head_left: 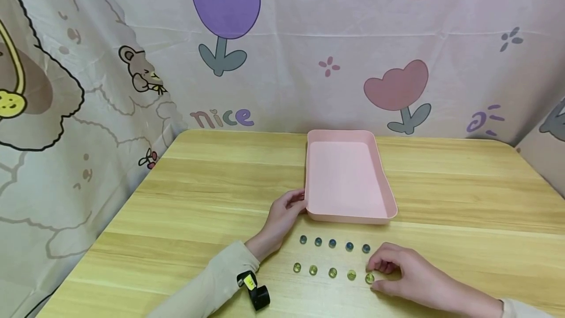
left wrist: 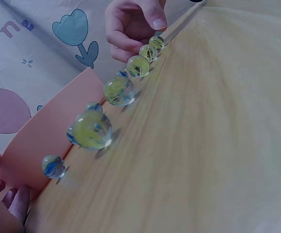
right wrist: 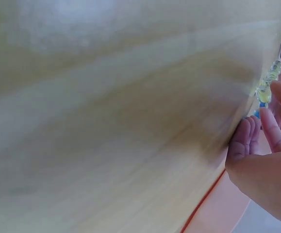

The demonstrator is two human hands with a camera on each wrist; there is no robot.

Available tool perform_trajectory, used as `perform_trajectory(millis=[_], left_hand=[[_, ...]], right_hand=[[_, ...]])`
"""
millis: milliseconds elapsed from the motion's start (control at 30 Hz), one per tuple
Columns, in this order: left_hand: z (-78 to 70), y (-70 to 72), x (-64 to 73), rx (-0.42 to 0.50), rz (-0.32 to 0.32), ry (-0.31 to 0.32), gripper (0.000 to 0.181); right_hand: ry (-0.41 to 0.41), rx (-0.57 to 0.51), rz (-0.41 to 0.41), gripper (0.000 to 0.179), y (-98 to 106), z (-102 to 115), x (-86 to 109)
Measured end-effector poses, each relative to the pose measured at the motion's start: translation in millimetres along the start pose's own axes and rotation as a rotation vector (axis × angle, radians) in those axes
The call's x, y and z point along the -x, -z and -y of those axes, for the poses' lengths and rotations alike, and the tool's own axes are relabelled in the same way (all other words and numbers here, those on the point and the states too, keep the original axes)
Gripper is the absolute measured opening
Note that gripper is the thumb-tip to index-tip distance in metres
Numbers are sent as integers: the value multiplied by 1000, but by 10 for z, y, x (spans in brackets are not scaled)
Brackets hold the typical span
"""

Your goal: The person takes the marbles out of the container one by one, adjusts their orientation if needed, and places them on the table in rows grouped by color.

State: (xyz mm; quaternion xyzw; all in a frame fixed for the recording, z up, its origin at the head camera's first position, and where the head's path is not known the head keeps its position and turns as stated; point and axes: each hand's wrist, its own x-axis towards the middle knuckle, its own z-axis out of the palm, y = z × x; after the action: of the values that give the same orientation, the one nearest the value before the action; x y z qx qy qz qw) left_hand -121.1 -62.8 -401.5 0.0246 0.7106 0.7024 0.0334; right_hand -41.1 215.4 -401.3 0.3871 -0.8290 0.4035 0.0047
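A shallow pink tray (head_left: 344, 175) lies on the wooden table, with nothing in it. My left hand (head_left: 282, 217) touches the outside of its wall near the front left corner; in the left wrist view its fingertips (left wrist: 20, 206) rest against that wall. In front of the tray is a row of several blue glass marbles (head_left: 332, 243). Nearer to me runs a second row, of several yellow-green marbles (head_left: 332, 273). My right hand (head_left: 410, 274) pinches the rightmost yellow-green marble (head_left: 370, 278) between thumb and finger, at that row's end.
The wooden table (head_left: 212, 185) reaches back to a printed cloth (head_left: 287, 63) hanging behind it. A black wrist camera (head_left: 256, 293) sits on my left sleeve. Several marbles overlap in the left wrist view.
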Motion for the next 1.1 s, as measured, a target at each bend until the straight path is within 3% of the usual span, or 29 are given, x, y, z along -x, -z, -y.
perform_trajectory(millis=[500, 733, 933, 1100], left_hand=[[8, -16, 2, 16, -2, 3, 38], [30, -40, 1, 27, -10, 12, 38], [21, -19, -7, 90, -34, 36, 39], [4, 26, 3, 88, -28, 70, 41]], right_hand=[[-141, -64, 30, 26, 79, 42, 19], [-157, -69, 40, 27, 130, 46, 5], [-120, 30, -6, 32, 224, 39, -115], [-129, 117, -47, 28, 338, 75, -280]])
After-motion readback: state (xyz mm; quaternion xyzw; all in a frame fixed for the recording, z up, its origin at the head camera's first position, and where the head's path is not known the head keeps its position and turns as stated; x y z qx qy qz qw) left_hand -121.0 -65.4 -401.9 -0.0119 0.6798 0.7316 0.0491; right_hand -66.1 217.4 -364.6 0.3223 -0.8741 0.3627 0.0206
